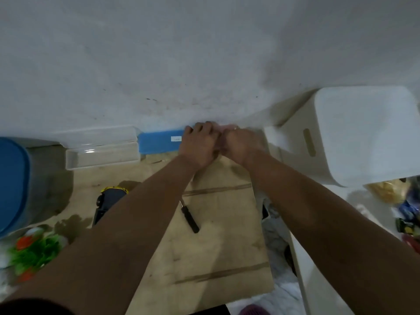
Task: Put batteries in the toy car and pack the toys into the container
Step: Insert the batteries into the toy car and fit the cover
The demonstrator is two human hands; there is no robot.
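Though the blue box (159,140) carries a small white label (176,138), its writing is too blurred to read. My left hand (200,145) and right hand (241,144) meet, fingers curled; whether they hold anything I cannot tell. My toy car (109,202) lies well behind them, under my left forearm, near the screwdriver (189,217).

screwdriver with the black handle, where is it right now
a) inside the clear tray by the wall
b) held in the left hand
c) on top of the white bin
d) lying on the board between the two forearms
d: the screwdriver lies loose on the wooden board between the forearms, while the left hand and right hand are together up near the wall, away from it.
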